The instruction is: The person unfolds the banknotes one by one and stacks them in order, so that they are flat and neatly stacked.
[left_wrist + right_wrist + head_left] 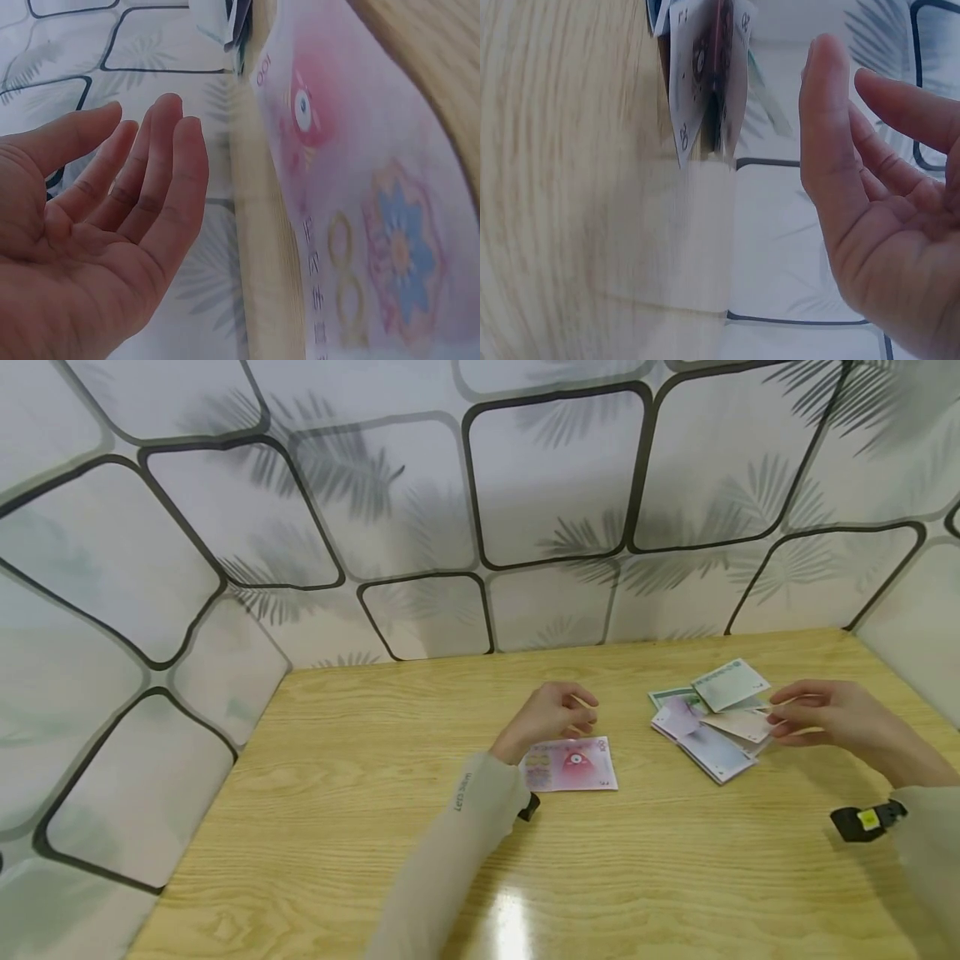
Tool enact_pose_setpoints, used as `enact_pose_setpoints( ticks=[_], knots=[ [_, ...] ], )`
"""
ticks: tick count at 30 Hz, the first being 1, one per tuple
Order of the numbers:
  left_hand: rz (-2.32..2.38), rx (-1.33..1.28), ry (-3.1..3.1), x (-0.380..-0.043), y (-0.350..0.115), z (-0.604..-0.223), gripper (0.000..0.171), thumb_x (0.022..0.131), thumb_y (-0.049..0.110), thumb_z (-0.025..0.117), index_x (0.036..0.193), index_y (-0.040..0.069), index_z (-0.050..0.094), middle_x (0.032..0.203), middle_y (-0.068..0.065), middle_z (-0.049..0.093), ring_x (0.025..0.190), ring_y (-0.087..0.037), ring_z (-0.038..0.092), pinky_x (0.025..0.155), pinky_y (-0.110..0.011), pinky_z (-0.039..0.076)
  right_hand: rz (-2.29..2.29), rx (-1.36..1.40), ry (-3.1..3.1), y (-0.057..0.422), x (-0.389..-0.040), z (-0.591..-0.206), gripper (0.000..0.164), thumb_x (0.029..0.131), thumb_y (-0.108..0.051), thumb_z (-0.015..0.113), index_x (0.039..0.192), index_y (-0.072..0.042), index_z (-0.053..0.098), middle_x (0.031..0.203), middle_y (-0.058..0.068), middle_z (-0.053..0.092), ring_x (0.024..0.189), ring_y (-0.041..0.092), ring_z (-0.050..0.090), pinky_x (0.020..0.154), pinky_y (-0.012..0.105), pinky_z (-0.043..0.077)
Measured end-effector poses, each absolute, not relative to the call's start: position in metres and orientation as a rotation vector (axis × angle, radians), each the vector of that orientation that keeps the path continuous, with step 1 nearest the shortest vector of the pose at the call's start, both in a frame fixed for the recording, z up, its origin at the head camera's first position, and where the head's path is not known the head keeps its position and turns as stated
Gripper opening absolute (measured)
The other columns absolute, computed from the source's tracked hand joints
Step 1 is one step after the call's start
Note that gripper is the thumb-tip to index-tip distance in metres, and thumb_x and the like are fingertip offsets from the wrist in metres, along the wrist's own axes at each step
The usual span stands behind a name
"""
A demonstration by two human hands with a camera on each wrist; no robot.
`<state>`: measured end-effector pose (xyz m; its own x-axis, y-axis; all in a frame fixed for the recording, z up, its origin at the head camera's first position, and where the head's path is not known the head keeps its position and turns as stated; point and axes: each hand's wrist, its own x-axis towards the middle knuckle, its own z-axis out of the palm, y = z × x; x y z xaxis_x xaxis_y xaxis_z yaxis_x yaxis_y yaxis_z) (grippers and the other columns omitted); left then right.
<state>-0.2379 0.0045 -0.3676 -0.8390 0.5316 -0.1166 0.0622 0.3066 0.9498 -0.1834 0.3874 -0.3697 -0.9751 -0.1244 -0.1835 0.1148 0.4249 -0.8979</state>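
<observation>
A pink banknote marked 100 (576,766) lies flat on the table, partly covered by the left sleeve in the head view. My left hand (551,717) hovers just beyond it, and in the left wrist view its fingers (172,172) are relaxed around bare air. To the right, a loose pile of banknotes (712,752) is fanned out, with a greenish note (729,685) on top and a small purple piece (677,717) among them. My right hand (832,714) is beside the pile's right edge, its fingers (826,127) loosely bent and apart from the notes in the right wrist view.
The wooden table (337,827) meets a wall (555,477) covered in a dark-lined, leaf-patterned print at the back and left. A black wrist camera (862,822) sits below the right hand. Light glares off the table's front.
</observation>
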Motion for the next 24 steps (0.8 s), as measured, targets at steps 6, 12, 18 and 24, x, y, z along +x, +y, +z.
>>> enact_pose_setpoints(
  ticks=[6,12,18,24],
  knots=[
    [1.579,0.532,2.112,-0.239,0.026,-0.367,0.024,0.099,0.002,0.064,0.120,-0.009,0.066,0.100,-0.021,0.072,0.089,-0.031,0.073,0.078,-0.038,0.062,-1.617,0.039,2.413,0.395,-0.183,-0.369,0.013,0.105,-0.002,0.052,0.110,-0.009,0.062,0.093,-0.004,0.072,0.080,0.013,0.071,0.070,0.032,0.062],
    [1.611,0.518,2.081,-0.241,0.042,-0.369,0.024,0.098,0.000,0.065,0.119,-0.010,0.065,0.095,-0.018,0.072,0.091,-0.033,0.073,0.077,-0.035,0.062,-1.567,0.048,2.446,0.397,-0.183,-0.367,0.017,0.106,-0.002,0.050,0.118,0.008,0.056,0.094,-0.001,0.071,0.080,0.012,0.070,0.071,0.033,0.062],
    [1.679,0.450,2.036,-0.242,0.048,-0.371,0.024,0.098,-0.002,0.064,0.119,-0.013,0.064,0.099,-0.024,0.072,0.094,-0.037,0.072,0.082,-0.040,0.061,-1.611,0.027,2.433,0.403,-0.187,-0.369,0.017,0.106,-0.004,0.051,0.109,-0.012,0.065,0.093,-0.003,0.071,0.081,0.012,0.071,0.071,0.030,0.062],
    [1.703,0.445,2.006,-0.244,0.059,-0.373,0.024,0.098,-0.002,0.063,0.120,-0.013,0.063,0.103,-0.026,0.071,0.095,-0.036,0.072,0.083,-0.040,0.061,-1.641,0.049,2.431,0.406,-0.193,-0.366,0.018,0.106,-0.006,0.051,0.104,-0.017,0.065,0.091,-0.004,0.071,0.080,0.012,0.071,0.071,0.029,0.062]
  ],
)
